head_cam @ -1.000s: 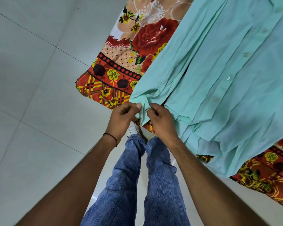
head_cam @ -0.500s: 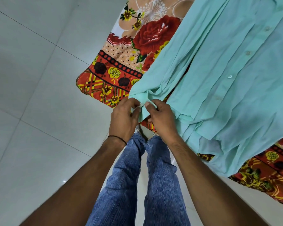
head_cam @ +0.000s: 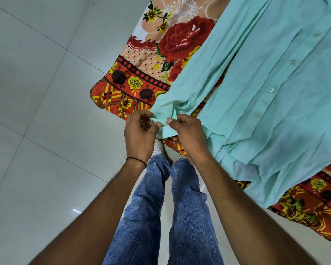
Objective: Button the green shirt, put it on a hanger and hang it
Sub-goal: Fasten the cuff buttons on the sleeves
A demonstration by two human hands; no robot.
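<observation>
Grey tiled floor (head_cam: 36, 111). Floral bedsheet (head_cam: 141, 77) over bed edge. Green shirt (head_cam: 275, 92) lies flat on the bedsheet, front placket buttons (head_cam: 270, 90) visible, one sleeve (head_cam: 199, 73) stretched toward the person. Blue jeans (head_cam: 189, 217) below. Left hand (head_cam: 139, 134) and right hand (head_cam: 189, 134), both curled, pinch the sleeve cuff (head_cam: 163, 119) between thumbs and fingers. Black thread band (head_cam: 136, 160) on left wrist.
</observation>
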